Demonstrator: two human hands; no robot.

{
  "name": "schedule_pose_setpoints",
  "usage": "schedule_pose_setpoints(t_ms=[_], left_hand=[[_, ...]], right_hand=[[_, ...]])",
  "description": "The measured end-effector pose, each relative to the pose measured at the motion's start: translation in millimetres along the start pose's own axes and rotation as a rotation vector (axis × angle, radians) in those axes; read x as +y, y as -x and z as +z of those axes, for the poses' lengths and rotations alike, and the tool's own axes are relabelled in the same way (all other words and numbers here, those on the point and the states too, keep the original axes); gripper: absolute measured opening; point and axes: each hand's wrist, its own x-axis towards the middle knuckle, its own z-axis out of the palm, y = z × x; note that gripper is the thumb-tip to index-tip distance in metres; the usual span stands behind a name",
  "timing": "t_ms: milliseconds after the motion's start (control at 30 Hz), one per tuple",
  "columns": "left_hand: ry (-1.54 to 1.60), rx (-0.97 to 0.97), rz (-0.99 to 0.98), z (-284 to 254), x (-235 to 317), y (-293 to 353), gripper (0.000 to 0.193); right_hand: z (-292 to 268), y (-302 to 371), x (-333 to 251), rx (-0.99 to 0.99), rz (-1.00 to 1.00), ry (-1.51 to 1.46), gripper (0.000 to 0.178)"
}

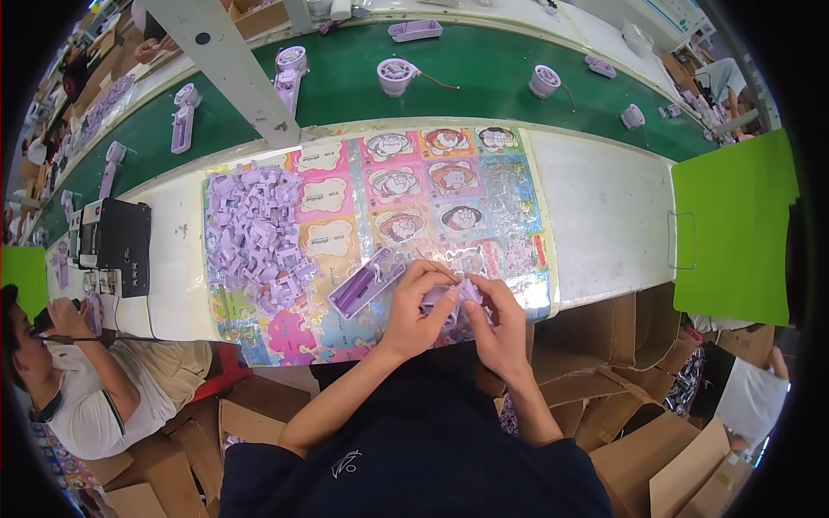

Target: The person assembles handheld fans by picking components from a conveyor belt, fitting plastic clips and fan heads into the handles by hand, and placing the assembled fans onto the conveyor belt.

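Note:
My left hand (418, 312) and my right hand (500, 331) close around a lilac plastic part (466, 292) near the front edge of the table. Fingers cover most of it, so its full shape is hidden; it resembles the round fan heads on the belt. A thin wire (434, 265) runs out past my left fingers. Just left of my left hand lies a long lilac handle shell (366, 282), its hollow side up with a darker purple inside. A heap of small lilac plastic brackets (259, 231) is spread farther left on the printed sheet (341, 164).
Beyond the table a green conveyor belt (484, 82) carries lilac fan heads (396, 76) and shells. A white post (229, 69) rises at its near edge. A black machine (121, 246) stands left, a green panel (730, 229) right. Cardboard boxes (596, 380) sit below; a seated person (95, 380) works at left.

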Motion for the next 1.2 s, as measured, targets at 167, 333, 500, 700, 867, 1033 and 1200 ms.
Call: schedule_pose_setpoints(t_ms=[167,333,500,700,867,1033,1200], left_hand=[[0.061,0.032,-0.009,2,-2,3,0.011],[0.07,0.071,-0.025,0,21,5,0.008],[-0.122,0.319,0.124,-12,44,-2,0.011],[0.277,0.081,0.056,-29,50,4,0.045],[-0.436,-0.127,0.1,-70,72,1,0.08],[-0.98,-0.097,-0.03,-81,35,3,0.077],[-0.825,-0.232,-0.139,-89,42,-5,0.062]], right_hand=[[3,5,7,0.013,0.165,-0.257,0.03],[-3,2,-6,-0.015,0.219,-0.508,0.028],[0,-24,-46,0.182,-0.303,0.287,0.034],[30,-8,-40,-0.129,0.007,-0.345,0.079],[10,-9,-7,-0.014,0.175,-0.33,0.067],[-19,-30,-18,-0.193,-0.185,0.408,0.056],[-18,-42,-26,-0.209,-0.305,0.475,0.058]])
